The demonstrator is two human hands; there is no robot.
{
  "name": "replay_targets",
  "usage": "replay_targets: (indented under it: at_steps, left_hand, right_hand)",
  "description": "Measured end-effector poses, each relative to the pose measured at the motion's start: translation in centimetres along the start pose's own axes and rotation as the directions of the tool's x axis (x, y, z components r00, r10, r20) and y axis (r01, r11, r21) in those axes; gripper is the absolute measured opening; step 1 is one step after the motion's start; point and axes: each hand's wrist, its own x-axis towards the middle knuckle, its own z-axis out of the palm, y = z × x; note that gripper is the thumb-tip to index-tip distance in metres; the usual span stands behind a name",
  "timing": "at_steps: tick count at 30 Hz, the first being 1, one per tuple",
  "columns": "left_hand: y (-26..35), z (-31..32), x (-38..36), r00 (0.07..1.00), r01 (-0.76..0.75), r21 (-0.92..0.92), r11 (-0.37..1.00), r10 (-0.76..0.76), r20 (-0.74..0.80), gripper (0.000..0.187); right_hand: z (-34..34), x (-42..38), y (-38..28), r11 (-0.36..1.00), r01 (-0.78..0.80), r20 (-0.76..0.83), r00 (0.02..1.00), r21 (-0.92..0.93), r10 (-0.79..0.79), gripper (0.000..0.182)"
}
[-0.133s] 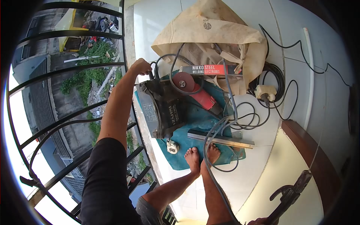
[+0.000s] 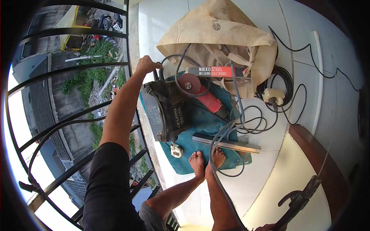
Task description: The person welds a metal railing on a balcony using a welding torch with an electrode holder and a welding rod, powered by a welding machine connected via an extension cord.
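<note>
My left hand (image 2: 146,65) is at the far end of a black IZUMI welding machine (image 2: 169,111), by its cable connectors. Its fingers are curled in, and whatever they grip is hidden. At the bottom edge, my right hand (image 2: 272,227) shows only in part, wrapped round the handle of a black electrode holder (image 2: 296,204). A thin welding electrode (image 2: 327,154) sticks up from the holder's jaws. Beside the machine lies a red angle grinder (image 2: 210,102) with a dark red disc, its far end near a NIKKO STEEL electrode box (image 2: 216,72).
Black railing bars (image 2: 77,69) run along the left, above a drop. A teal mat (image 2: 181,161) holds a tape measure (image 2: 176,150), a metal bar (image 2: 227,143) and looped grey cables. A tan apron-like sheet (image 2: 216,34), a power socket (image 2: 273,95) and a white pipe (image 2: 317,77) lie beyond.
My left hand has turned slightly at the wrist and lifted a little, its fingers reaching further right over the connectors. My right hand keeps its hold on the electrode holder.
</note>
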Motion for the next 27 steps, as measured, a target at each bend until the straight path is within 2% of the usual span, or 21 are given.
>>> replay_targets:
  at_steps: [1, 2, 3, 5, 6, 9, 11, 13, 15, 16, 17, 19, 21, 23, 25, 27]
  left_hand:
    - [0.8, 0.0, -0.7, 0.94, -0.113, 0.12, 0.986, 0.145, -0.308, 0.035]
    - [1.2, -0.1, 0.0, 0.944, -0.221, 0.079, 0.972, 0.234, -0.233, 0.037]
    - [1.5, 0.1, 0.4, 0.944, -0.221, 0.077, 0.972, 0.233, -0.234, 0.037]
    - [2.5, 0.5, 0.7, 0.983, -0.182, 0.245, 0.952, 0.183, 0.019, 0.035]
    - [3.2, 0.6, 0.6, 0.985, -0.167, 0.284, 0.944, 0.172, 0.007, 0.034]
    - [4.0, 1.8, 1.5, 0.969, -0.238, 0.553, 0.799, 0.156, 0.192, 0.04]
    - [3.4, 1.8, 1.6, 0.978, -0.197, 0.443, 0.875, 0.142, 0.153, 0.04]
    - [2.9, 2.4, 2.1, 0.985, -0.163, 0.431, 0.888, 0.126, 0.114, 0.039]
    - [1.9, 2.8, 4.0, 0.972, -0.139, 0.376, 0.916, 0.054, 0.227, 0.037]
    - [1.7, 2.7, 4.8, 0.944, -0.252, 0.425, 0.87, 0.125, 0.306, 0.036]
    - [1.3, 2.7, 5.3, 0.944, -0.254, 0.426, 0.868, 0.126, 0.306, 0.036]
    - [-0.1, 3.4, 6.1, 0.932, -0.331, 0.391, 0.858, 0.232, 0.279, 0.036]
    - [0.2, 3.5, 5.3, 0.946, -0.3, 0.324, 0.897, 0.237, 0.219, 0.035]
    - [0.7, 3.7, 4.6, 0.98, -0.146, 0.305, 0.941, 0.094, 0.177, 0.033]
    - [1.2, 3.6, 3.8, 0.986, -0.117, 0.28, 0.953, 0.077, 0.149, 0.029]
    - [0.4, 4.2, 5.5, 0.95, -0.247, 0.412, 0.877, 0.136, 0.281, 0.028]
  right_hand:
    - [0.0, -0.1, 0.1, 1.0, -0.003, -0.009, 1.0, -0.004, 0.003, 0.019]
    - [0.1, -0.1, 0.1, 1.0, -0.001, -0.008, 1.0, -0.006, 0.001, 0.019]
    - [0.2, -0.2, 0.1, 1.0, 0.011, -0.028, 1.0, 0.005, -0.011, 0.018]
    - [0.3, -0.3, 0.2, 1.0, 0.02, -0.053, 0.998, 0.012, -0.02, 0.017]
    - [0.3, -0.5, 0.1, 1.0, 0.017, -0.035, 0.999, 0.009, -0.017, 0.015]
    - [0.6, -0.4, 0.0, 1.0, -0.015, 0.019, 1.0, 0.01, 0.015, 0.012]
    - [0.9, -0.4, 0.0, 0.999, -0.037, 0.053, 0.998, 0.034, 0.035, 0.011]
    - [1.1, -0.3, 0.0, 0.998, -0.033, 0.014, 0.999, 0.051, 0.032, 0.013]
    - [1.0, -0.4, 0.0, 0.998, -0.038, 0.043, 0.998, 0.059, 0.035, 0.015]
    - [1.1, -0.4, 0.1, 0.997, -0.042, 0.046, 0.998, 0.06, 0.039, 0.015]
    - [1.5, -0.3, 0.2, 0.999, -0.018, 0.01, 1.0, 0.047, 0.018, 0.016]
    - [1.7, -0.5, 0.2, 0.999, 0.003, -0.023, 1.0, 0.036, -0.002, 0.017]
    - [1.6, -0.2, 0.1, 0.999, -0.023, 0.015, 1.0, 0.038, 0.022, 0.018]
    - [1.7, -0.1, 0.2, 0.999, -0.012, -0.025, 1.0, 0.051, 0.013, 0.019]
    - [1.8, -0.4, 0.2, 0.998, -0.002, -0.06, 0.998, 0.066, 0.006, 0.019]
    - [1.7, -0.3, -0.1, 0.994, -0.074, 0.046, 0.996, 0.077, 0.07, 0.02]
